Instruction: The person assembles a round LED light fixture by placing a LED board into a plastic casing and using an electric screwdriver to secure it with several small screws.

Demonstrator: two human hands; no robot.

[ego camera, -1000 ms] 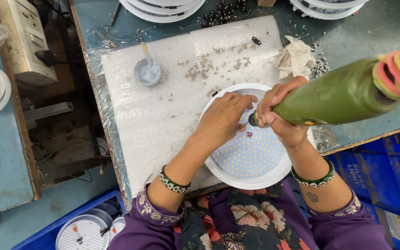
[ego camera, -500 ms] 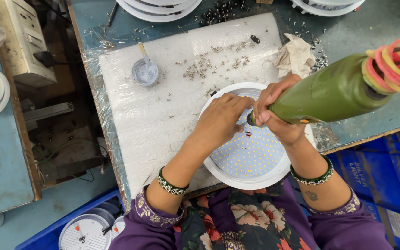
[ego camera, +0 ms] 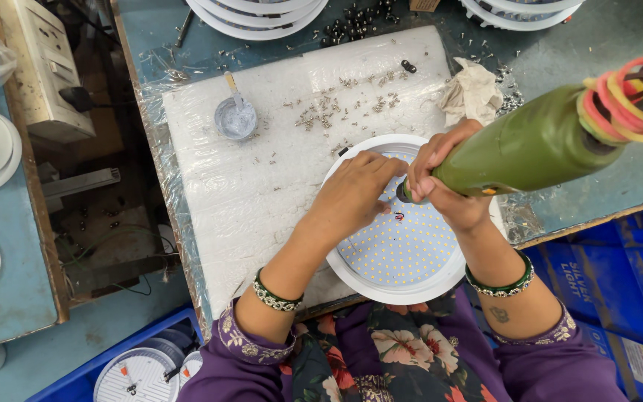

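— Currently, item one: what are the hands doing?
— Right hand (ego camera: 448,190) is gripping a green driver (ego camera: 530,145), tip angled onto the lamp (ego camera: 400,253); left hand (ego camera: 355,195) is lying flat on it, fingers at the tip, likely steadying.
— Surface?
— Lamp is sitting on a white mat (ego camera: 262,186), screws (ego camera: 336,104) lying within reach; blue crates (ego camera: 619,298) are standing below.
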